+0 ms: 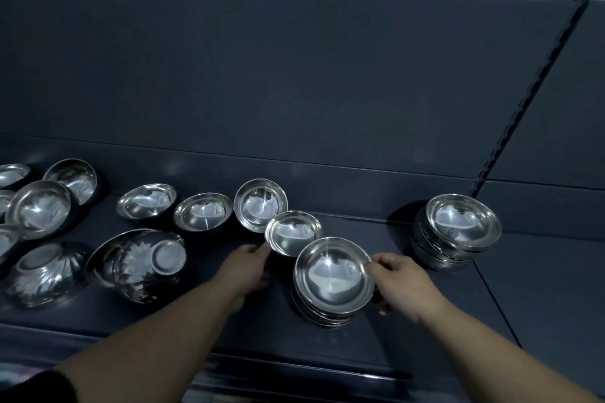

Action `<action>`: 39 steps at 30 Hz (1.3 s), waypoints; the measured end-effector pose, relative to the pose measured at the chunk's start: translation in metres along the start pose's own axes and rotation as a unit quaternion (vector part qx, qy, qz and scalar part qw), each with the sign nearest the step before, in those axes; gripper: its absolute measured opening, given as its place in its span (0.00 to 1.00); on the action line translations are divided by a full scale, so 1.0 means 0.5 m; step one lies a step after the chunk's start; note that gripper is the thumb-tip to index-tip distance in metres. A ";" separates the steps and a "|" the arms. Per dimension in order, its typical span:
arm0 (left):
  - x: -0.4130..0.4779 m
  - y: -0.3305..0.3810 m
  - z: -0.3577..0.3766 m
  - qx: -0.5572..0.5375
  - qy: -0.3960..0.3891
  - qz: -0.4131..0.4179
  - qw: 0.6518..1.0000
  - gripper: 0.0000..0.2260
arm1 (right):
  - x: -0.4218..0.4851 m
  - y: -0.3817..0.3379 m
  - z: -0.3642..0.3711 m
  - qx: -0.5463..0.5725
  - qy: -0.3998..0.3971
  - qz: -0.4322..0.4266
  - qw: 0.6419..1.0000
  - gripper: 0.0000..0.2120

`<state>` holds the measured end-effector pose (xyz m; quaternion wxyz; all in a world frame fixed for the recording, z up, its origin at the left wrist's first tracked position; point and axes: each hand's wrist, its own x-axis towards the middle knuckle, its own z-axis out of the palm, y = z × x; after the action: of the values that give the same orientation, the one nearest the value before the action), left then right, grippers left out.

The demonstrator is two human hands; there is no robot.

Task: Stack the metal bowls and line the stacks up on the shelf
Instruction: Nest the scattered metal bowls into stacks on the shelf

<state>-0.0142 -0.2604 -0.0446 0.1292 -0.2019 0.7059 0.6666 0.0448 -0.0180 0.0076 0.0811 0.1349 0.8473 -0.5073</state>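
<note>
Dark shelf point(409, 321), viewed from above, backed by a dark panel point(294, 75).

Left hand point(248, 267): at 9 o'clock of the single bowl point(293, 232), fingers point(261, 248) pinching its near-left rim. This bowl sits upright, its rim overlapping the far edge of the near stack point(332, 278).

Right hand point(397, 278): at 3 o'clock of the near stack, thumb on the top bowl's rim and fingers curled round the stack's side lower down, grasping it. The stack stands at frame centre, mouths up.

Second stack point(461, 222): at 2 o'clock of the near stack, well apart, against the back panel, mouths up and leaning slightly.

Tilted bowl point(260, 204): at 11 o'clock of the single bowl, touching it, mouth turned towards the camera.

Loose bowls point(203, 211): further bowls run to 9 o'clock along the shelf, unstacked. One overturned bowl point(42, 275) lies base up at the left edge. Another small bowl lies base out inside a large bowl point(137, 262) on its side.
</note>
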 end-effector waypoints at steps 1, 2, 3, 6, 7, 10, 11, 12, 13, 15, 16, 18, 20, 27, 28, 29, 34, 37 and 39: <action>0.008 0.006 0.003 -0.005 -0.008 -0.009 1.000 0.22 | -0.001 0.001 0.000 -0.012 -0.001 0.000 1.000 0.07; 0.019 0.008 0.006 -0.010 -0.015 -0.014 1.000 0.22 | -0.003 0.002 0.000 -0.022 -0.003 0.001 1.000 0.07; 0.026 0.012 0.010 -0.010 -0.019 -0.017 1.000 0.22 | -0.005 0.003 0.000 -0.028 -0.006 0.003 1.000 0.07; 0.054 0.011 0.016 -0.027 -0.026 -0.020 0.999 0.19 | -0.012 0.005 0.003 -0.024 -0.017 0.012 0.999 0.08; 0.061 0.012 0.018 -0.034 -0.028 -0.022 0.999 0.17 | -0.013 0.008 0.004 -0.023 -0.019 0.011 0.999 0.09; 0.077 0.012 0.024 -0.052 -0.035 -0.007 0.998 0.13 | -0.013 0.015 0.006 -0.019 -0.017 0.007 1.000 0.09; 0.076 0.017 0.027 -0.057 -0.029 0.001 0.998 0.12 | -0.012 0.017 0.006 -0.015 -0.016 0.007 1.000 0.09; 0.077 0.021 0.027 -0.069 -0.025 0.011 0.997 0.12 | -0.012 0.019 0.007 -0.012 -0.015 0.008 1.000 0.10; 0.070 0.031 0.027 -0.076 -0.018 0.022 0.997 0.12 | -0.012 0.021 0.007 -0.012 -0.014 0.009 1.000 0.10; 0.057 0.056 0.022 -0.077 0.001 0.056 0.995 0.12 | -0.012 0.022 0.007 -0.012 -0.016 0.007 1.000 0.11; 0.047 0.072 0.018 -0.075 0.010 0.077 0.994 0.12 | -0.013 0.021 0.006 -0.010 -0.016 0.006 1.000 0.11; 0.010 0.108 0.008 -0.068 0.017 0.113 0.991 0.10 | -0.015 0.020 0.003 -0.006 -0.011 0.003 1.000 0.12; -0.033 0.132 -0.001 -0.045 -0.011 0.126 0.991 0.09 | -0.020 0.016 -0.001 0.007 -0.009 0.004 1.000 0.13; -0.135 0.130 0.012 0.122 -0.151 0.118 0.974 0.11 | -0.045 0.009 -0.003 0.076 -0.014 0.033 0.996 0.18; -0.146 0.127 0.018 0.134 -0.150 0.126 0.972 0.12 | -0.050 0.008 -0.002 0.081 -0.014 0.033 0.996 0.18; -0.151 0.122 0.021 0.148 -0.147 0.132 0.969 0.12 | -0.054 0.008 -0.002 0.086 -0.016 0.031 0.996 0.19; -0.163 0.098 0.029 0.197 -0.106 0.148 0.963 0.08 | -0.069 0.010 0.000 0.103 -0.020 0.013 0.994 0.18; -0.158 0.078 0.024 0.237 -0.070 0.163 0.955 0.07 | -0.077 0.015 0.000 0.095 -0.021 -0.004 0.995 0.16; -0.149 0.058 0.019 0.237 -0.071 0.153 0.957 0.07 | -0.081 0.023 0.001 0.125 -0.037 -0.014 0.991 0.13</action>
<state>0.0378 -0.2418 0.0142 0.1192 -0.0075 0.8550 0.5046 0.0870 -0.0193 0.0086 0.0875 0.1132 0.7756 -0.6148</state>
